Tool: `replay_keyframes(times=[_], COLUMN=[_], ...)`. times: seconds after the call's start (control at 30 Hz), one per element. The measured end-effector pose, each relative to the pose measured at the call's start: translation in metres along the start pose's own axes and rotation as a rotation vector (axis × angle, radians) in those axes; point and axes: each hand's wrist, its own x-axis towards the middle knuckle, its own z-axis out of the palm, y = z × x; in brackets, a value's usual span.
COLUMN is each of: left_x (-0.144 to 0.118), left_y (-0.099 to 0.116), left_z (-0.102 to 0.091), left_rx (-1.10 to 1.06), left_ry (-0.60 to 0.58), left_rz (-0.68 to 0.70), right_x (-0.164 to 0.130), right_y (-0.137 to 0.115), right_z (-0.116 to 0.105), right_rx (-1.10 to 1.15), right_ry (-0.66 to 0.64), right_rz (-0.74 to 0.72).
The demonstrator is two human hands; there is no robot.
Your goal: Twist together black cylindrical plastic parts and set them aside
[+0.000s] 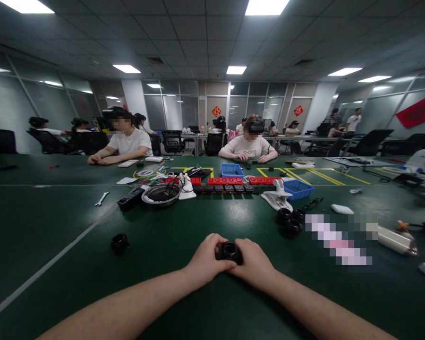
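Observation:
A round black plastic part (230, 250) with a hole in its top sits between my hands, low over the green table. My left hand (206, 260) wraps its fingers round the near left side. From the other side, my right hand (255, 264) closes on it too, and the thumbs come together in front. The part's lower portion is hidden by my fingers. A similar black part (119, 244) stands alone to the left. Several more of these black parts (292, 227) are grouped to the right, beyond my right hand.
Across the green table (170, 231) lie red power strips (225, 181), a metal bowl (161, 194), a white clip stand (278, 197), a blue tray (299, 190) and a wrench (101, 199). A beige cylindrical item (393, 240) lies right. Two people sit opposite.

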Motion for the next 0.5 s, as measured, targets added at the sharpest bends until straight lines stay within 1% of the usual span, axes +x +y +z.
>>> replay_keyframes(times=[0.1, 0.17, 0.3, 0.4, 0.5], left_x=[0.003, 0.005, 0.006, 0.005, 0.004], left_y=[-0.004, -0.007, -0.006, -0.004, -0.003], left_z=[-0.003, -0.006, -0.012, -0.014, -0.014], left_rx=[-0.012, -0.026, -0.047, -0.054, -0.037], left_ry=[-0.037, -0.087, -0.185, -0.219, -0.213], left_rz=[0.044, 0.085, 0.137, 0.136, 0.138], right_x=[-0.002, -0.001, 0.003, 0.005, 0.005], right_y=[-0.002, 0.002, 0.013, 0.017, 0.017], right_z=[-0.002, -0.006, -0.017, -0.022, -0.024], right_rx=[-0.006, 0.077, 0.256, 0.318, 0.338], right_ry=[0.034, -0.014, -0.175, -0.233, -0.248], right_rz=[-0.04, -0.105, -0.245, -0.271, -0.268])
